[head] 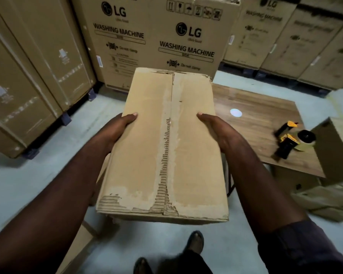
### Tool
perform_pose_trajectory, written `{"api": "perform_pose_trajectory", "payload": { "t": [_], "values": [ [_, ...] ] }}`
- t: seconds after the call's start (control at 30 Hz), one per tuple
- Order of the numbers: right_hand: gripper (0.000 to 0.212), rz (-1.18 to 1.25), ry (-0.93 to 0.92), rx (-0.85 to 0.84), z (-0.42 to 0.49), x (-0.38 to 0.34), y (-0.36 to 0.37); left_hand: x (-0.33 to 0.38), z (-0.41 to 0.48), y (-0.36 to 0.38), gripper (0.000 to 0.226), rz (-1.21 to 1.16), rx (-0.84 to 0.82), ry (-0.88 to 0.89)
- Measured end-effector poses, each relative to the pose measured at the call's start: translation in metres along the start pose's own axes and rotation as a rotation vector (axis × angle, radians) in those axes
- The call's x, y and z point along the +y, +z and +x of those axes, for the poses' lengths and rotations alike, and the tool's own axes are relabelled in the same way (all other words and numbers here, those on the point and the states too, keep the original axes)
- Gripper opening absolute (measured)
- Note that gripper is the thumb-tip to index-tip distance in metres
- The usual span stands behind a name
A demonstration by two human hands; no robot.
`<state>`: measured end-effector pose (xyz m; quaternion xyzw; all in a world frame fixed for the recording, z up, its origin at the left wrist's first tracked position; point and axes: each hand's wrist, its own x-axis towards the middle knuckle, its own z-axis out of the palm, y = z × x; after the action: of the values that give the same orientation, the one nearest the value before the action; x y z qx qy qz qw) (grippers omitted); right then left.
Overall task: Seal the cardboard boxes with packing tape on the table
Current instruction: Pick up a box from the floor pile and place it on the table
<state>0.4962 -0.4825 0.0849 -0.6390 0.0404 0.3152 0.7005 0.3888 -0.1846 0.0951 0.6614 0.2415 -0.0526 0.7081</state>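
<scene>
The person is gripping a cardboard box (pixel 147 147) from both long sides. The left hand (pixel 119 128) and the right hand (pixel 212 128) are each clasping an edge, with the thumb lying flat on the top face and the other fingers wrapping out of sight around the side. Exactly how those fingers are curling underneath cannot be told. The box is hanging in the air in front of the person's body, over the floor (pixel 28 184) and above a sandalled foot (pixel 195 242). It is just left of the wooden table (pixel 246 103), not resting on it. Its two top flaps are lying closed and meeting along a centre seam, where the paper skin is looking torn and the corrugation is showing through. No fresh strip of tape is showing on it, so this box is reading as unsealed. The tape dispenser (pixel 289 141) is lying untouched on the table, well apart from both hands. Just beside it, a second box (pixel 337 147) is standing at the right end, and whether that one is taped cannot be told. More flattened or low cartons (pixel 329 200) are sitting on the floor beyond the table's near edge, and tall washing-machine cartons (pixel 186 42) are lining the back. Judged from this, the work is at an early stage. The held box is yet to be set down on the table, and the dispenser picked up and run along the seam.
</scene>
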Motion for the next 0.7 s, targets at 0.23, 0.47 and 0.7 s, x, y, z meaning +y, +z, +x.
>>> {"api": "perform_pose_trajectory", "payload": {
  "t": [0.23,0.47,0.7],
  "values": [
    [0.040,0.034,-0.007,0.136,-0.001,-0.014,-0.110,0.003,0.037,0.102,0.035,0.020,-0.112,0.035],
    [0.025,0.080,0.026,0.174,0.014,-0.047,-0.234,0.017,0.081,0.235,0.029,0.027,-0.122,0.045],
    [0.027,0.089,0.040,0.193,0.032,-0.068,-0.334,0.029,0.119,0.334,0.033,0.056,-0.142,0.050]
  ]
}}
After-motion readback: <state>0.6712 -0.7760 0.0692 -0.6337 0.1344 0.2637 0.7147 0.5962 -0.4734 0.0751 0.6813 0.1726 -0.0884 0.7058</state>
